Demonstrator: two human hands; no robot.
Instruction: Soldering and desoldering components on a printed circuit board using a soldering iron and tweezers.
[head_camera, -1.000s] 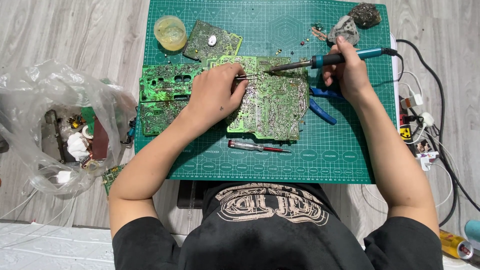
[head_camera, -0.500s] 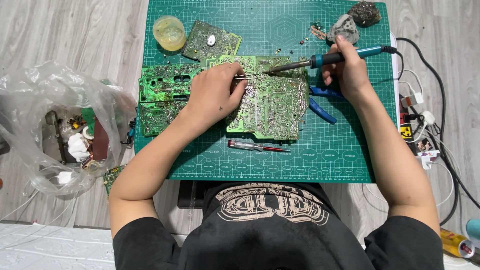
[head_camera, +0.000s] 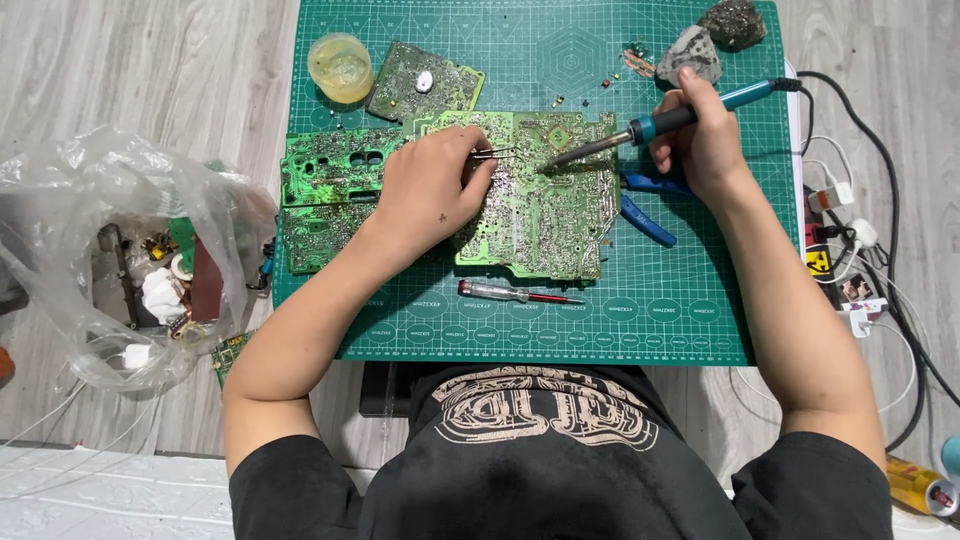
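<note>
Desoldering looks underway: the right hand grips a soldering iron on the large circuit board (mid cutting mat); the left hand pinches tweezers, ready to lift.

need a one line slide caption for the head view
Left hand holds tweezers and right hand a soldering iron on a green circuit board.

Left hand lies palm down, fingers pinched together, forearm angled inward. Right hand is curled in a pen-like grip, forearm bare.
</note>
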